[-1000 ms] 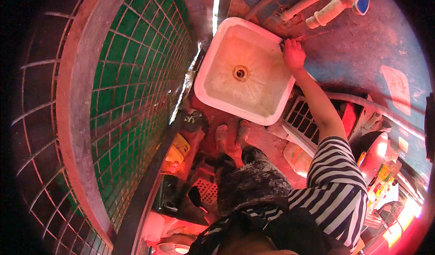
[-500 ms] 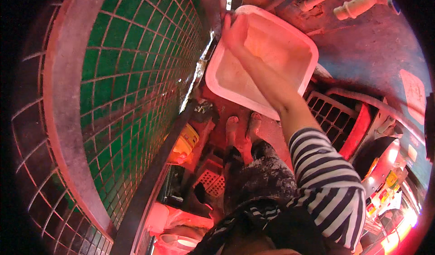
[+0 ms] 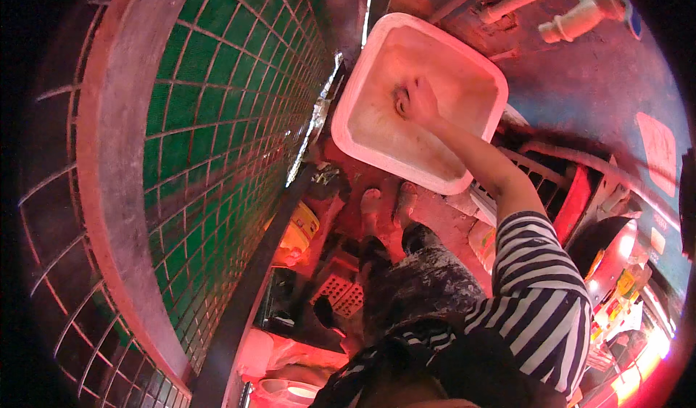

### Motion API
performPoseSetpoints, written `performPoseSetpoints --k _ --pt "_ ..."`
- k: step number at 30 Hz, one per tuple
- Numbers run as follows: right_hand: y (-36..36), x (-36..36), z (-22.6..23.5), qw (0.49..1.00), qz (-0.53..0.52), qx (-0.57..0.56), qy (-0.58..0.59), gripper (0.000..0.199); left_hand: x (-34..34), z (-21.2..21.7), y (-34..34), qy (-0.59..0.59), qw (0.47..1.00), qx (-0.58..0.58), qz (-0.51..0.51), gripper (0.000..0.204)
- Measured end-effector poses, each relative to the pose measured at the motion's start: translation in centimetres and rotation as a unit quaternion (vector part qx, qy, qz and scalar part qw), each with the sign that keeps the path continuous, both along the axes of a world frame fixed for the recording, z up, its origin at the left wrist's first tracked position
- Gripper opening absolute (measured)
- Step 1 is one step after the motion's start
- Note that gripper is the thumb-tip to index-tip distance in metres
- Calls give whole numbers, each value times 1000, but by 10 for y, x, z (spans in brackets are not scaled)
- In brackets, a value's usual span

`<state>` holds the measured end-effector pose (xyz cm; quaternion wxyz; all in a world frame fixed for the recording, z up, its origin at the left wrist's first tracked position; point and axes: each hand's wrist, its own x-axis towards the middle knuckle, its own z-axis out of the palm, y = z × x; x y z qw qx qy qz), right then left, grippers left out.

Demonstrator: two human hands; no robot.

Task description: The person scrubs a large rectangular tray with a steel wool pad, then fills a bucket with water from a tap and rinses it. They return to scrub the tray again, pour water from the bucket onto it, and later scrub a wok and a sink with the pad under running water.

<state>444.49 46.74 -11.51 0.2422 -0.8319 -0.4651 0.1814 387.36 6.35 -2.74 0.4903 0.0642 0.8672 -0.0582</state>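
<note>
right hand [image 3: 419, 102]: fingers curled down, pressed on the basin floor right at the drain; whether it grips anything, cannot tell
left hand: out of frame
basin: white glazed rectangular sink basin [image 3: 377, 129], rounded corners, thick smooth rim, stained inside; surrounds the hand
drain: small round metal drain hole [image 3: 399, 100], partly under the fingertips
sleeve: black-and-white striped knit sleeve [image 3: 540, 285], runs from the forearm back to the shoulder
pipes: pale plastic pipes with a tap [image 3: 573, 9], beyond the hand, on rough plaster wall
tiles: glossy green square wall tiles [image 3: 217, 139], pale grout, left of the basin
bottle: yellow plastic bottle [image 3: 297, 230], below the basin, near the bare feet [image 3: 384, 205]
</note>
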Motion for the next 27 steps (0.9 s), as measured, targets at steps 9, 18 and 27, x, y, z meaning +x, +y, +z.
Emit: performPoseSetpoints --k 9,18,27 --pt "78 106 -67 848 467 37 -246 27 4 -10 -17 25 999 -26 -13 51" --pt "-22 117 -41 862 390 -19 -323 26 5 0 -33 18 999 -31 -5 51" --pt "49 130 -14 785 516 15 -342 25 1 -5 -51 33 997 -52 -37 51"
